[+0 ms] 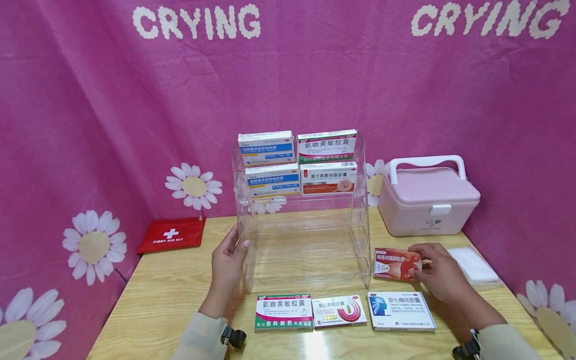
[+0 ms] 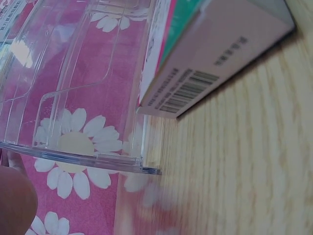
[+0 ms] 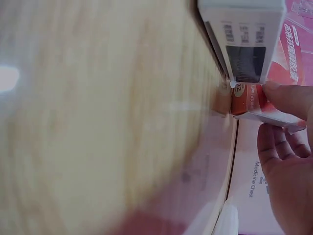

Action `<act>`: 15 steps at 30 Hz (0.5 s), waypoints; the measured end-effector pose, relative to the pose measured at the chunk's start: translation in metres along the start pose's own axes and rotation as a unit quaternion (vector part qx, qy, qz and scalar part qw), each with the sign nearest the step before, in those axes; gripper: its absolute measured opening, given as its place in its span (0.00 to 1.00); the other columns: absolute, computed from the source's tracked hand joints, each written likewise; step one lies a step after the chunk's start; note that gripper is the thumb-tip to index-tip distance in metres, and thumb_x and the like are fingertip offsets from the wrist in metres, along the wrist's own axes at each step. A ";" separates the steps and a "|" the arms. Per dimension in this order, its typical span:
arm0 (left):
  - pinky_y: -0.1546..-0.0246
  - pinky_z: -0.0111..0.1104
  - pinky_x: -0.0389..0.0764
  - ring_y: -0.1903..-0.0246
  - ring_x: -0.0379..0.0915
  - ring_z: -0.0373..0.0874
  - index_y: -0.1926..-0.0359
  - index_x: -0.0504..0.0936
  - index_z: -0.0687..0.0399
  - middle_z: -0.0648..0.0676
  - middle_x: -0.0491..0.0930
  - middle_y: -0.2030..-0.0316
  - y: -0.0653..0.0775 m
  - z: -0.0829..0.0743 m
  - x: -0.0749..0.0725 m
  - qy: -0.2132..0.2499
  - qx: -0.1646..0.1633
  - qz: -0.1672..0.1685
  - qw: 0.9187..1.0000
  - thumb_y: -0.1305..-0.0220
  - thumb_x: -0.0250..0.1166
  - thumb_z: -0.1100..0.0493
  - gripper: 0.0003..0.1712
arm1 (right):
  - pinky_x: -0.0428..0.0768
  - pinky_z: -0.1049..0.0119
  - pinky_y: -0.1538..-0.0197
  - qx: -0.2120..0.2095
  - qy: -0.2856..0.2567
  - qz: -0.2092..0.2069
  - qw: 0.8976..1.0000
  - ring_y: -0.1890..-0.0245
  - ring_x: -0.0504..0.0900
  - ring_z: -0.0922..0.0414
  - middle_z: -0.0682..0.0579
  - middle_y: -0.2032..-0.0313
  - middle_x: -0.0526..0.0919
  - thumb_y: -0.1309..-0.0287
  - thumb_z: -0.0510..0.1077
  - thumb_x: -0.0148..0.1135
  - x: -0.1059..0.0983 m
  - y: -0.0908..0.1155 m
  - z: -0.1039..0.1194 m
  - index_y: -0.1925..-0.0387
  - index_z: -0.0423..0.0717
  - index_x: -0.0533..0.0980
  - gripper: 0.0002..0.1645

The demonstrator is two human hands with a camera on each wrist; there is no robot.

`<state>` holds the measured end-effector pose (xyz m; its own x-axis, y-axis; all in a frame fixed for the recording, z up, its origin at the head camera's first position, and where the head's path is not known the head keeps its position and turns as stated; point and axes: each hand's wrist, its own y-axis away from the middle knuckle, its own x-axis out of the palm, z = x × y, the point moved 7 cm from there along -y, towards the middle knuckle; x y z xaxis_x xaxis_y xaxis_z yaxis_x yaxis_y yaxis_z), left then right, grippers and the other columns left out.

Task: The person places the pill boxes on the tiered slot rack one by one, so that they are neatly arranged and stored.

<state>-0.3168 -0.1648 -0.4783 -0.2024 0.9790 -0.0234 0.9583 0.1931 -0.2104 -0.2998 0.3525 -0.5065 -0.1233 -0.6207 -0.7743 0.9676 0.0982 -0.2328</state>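
Tianqi Tongjing box (image 1: 401,311) up front, right hand (image 1: 441,270) pinching the red ibuprofen box (image 1: 395,264) just behind. Dragging low could bump them. Left hand (image 1: 226,265) against acrylic rack (image 1: 310,262), can't tell if gripping.

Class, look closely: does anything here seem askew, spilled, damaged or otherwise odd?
Nothing plainly stands out; no spill or damage shows. The four boxes on the clear rack sit in two rows, and the red box beside it is simply held by the right hand.
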 end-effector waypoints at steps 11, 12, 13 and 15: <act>0.32 0.30 0.76 0.21 0.68 0.56 0.18 0.69 0.53 0.57 0.69 0.19 0.001 -0.001 0.001 0.017 -0.009 -0.005 1.000 0.21 0.64 0.67 0.34 | 0.86 0.80 0.54 -0.015 -0.052 -0.048 0.997 0.55 0.77 0.80 0.42 0.48 0.85 0.41 0.28 0.77 -0.012 0.006 -0.005 0.48 0.41 0.84 0.21; 0.32 0.31 0.76 0.21 0.68 0.57 0.18 0.69 0.54 0.58 0.69 0.19 0.001 -0.002 0.001 0.018 -0.007 -0.005 1.000 0.21 0.64 0.68 0.34 | 0.85 0.82 0.53 -0.017 -0.054 -0.049 0.997 0.55 0.76 0.82 0.42 0.49 0.85 0.41 0.28 0.77 -0.012 0.006 -0.005 0.48 0.42 0.84 0.21; 0.33 0.30 0.77 0.21 0.68 0.57 0.18 0.69 0.53 0.58 0.69 0.19 0.001 -0.002 0.001 0.019 -0.008 -0.005 1.000 0.21 0.64 0.67 0.34 | 0.84 0.84 0.53 -0.018 -0.055 -0.050 0.997 0.54 0.75 0.83 0.43 0.49 0.86 0.41 0.28 0.78 -0.013 0.007 -0.005 0.48 0.42 0.85 0.20; 0.33 0.30 0.77 0.21 0.68 0.56 0.18 0.69 0.53 0.58 0.70 0.20 0.001 -0.002 0.002 0.023 -0.006 -0.005 1.000 0.21 0.63 0.68 0.34 | 0.82 0.86 0.53 -0.021 -0.056 -0.053 0.997 0.54 0.76 0.83 0.45 0.50 0.87 0.41 0.30 0.78 -0.016 0.008 -0.006 0.49 0.44 0.85 0.19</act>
<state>-0.3156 -0.1627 -0.4769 -0.2023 0.9790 0.0239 0.9588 0.2030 -0.1986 -0.2912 0.3676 -0.4993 -0.1959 -0.7122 -0.6741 0.9400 0.0595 -0.3360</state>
